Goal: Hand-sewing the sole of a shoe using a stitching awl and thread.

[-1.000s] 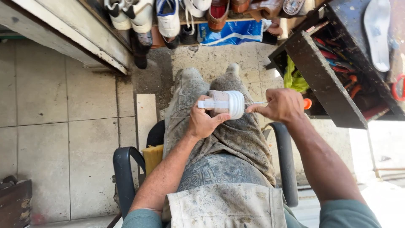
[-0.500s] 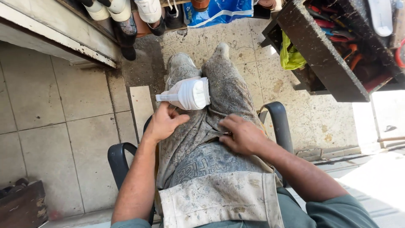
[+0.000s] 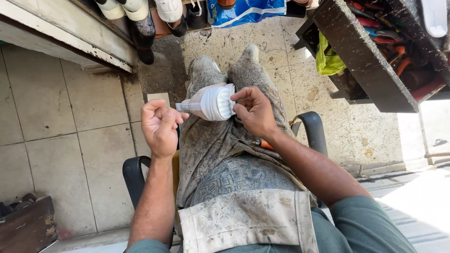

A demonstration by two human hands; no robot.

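A white shoe [image 3: 212, 101] lies across my lap on dusty grey trousers [image 3: 220, 154], its pale toe end pointing left. My right hand [image 3: 255, 111] grips the shoe's right end between thumb and fingertips. My left hand [image 3: 159, 124] is raised just left of the shoe, palm toward me and fingers loosely curled. Its fingertips are close to the shoe's toe, and I see nothing held in it. An orange-handled tool [image 3: 265, 145] rests on my lap under the right wrist. A worn cloth apron [image 3: 243, 220] covers my thighs.
I sit in a chair with black armrests [image 3: 133, 174] on a tiled floor [image 3: 56, 136]. Several shoes [image 3: 140, 18] and a blue bag [image 3: 246, 10] line the top. A dark bench [image 3: 361, 61] with tools and a yellow-green bag [image 3: 328, 58] stands right. A wooden box [image 3: 26, 227] sits at the lower left.
My right hand has risen from my lap to grip the shoe's right end. My left hand has come off the shoe, moved left and turned palm up.
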